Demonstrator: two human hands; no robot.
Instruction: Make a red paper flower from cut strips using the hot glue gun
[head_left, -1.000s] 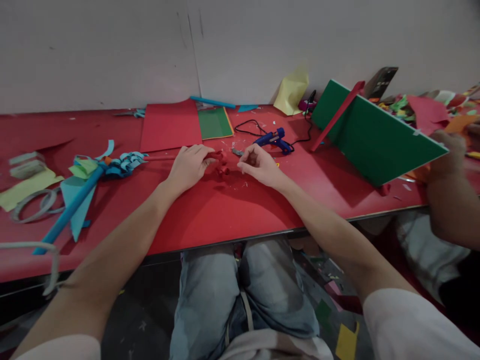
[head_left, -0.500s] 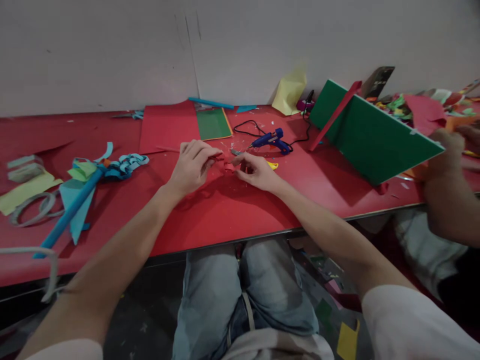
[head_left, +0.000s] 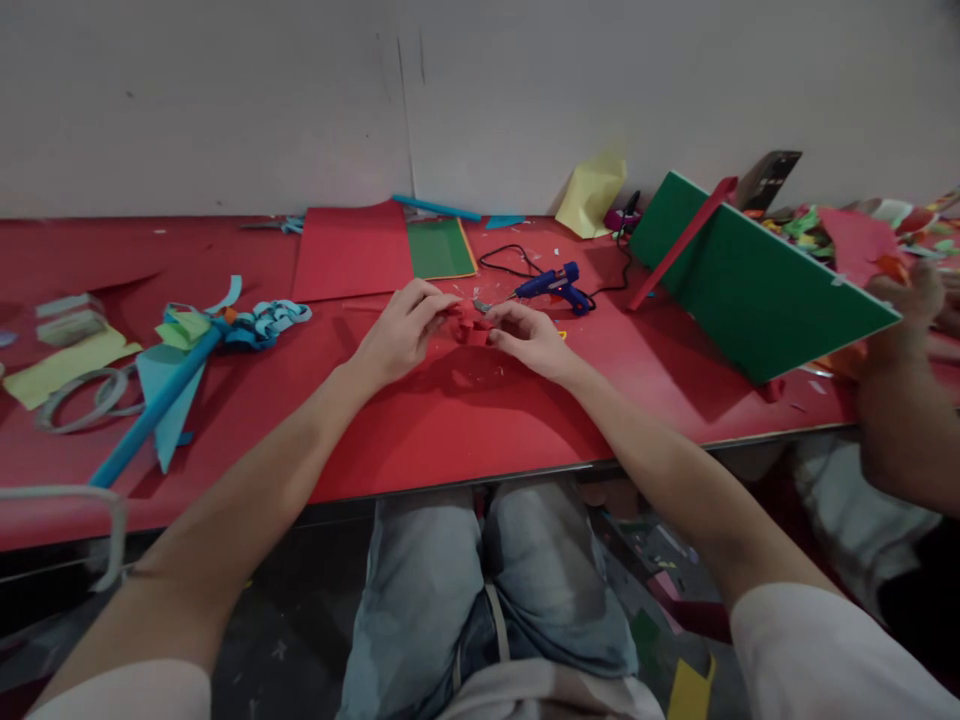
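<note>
Between my hands, just above the red table (head_left: 450,440), is a small red paper chain (head_left: 472,330) of looped strips. My left hand (head_left: 409,328) pinches its left end between thumb and fingers. At its right end the thumb and fingertips of my right hand (head_left: 529,340) are closed on it. The red paper blends with the tabletop, so its exact outline is hard to make out. Just beyond my right hand lies a blue hot glue gun (head_left: 551,282), its nozzle pointing left toward my fingers.
Behind my hands lie red sheets (head_left: 356,250) and a green sheet (head_left: 439,250). A green board (head_left: 765,280) stands at right, near a co-worker's hand (head_left: 907,300). At left are a blue paper tube (head_left: 157,405), a pale blue paper chain (head_left: 274,320) and tape rolls (head_left: 79,400).
The camera view has shifted slightly, moving the table's contents rightward in the picture. Both my hands keep their pinch on the red paper chain, its loops turned slightly.
</note>
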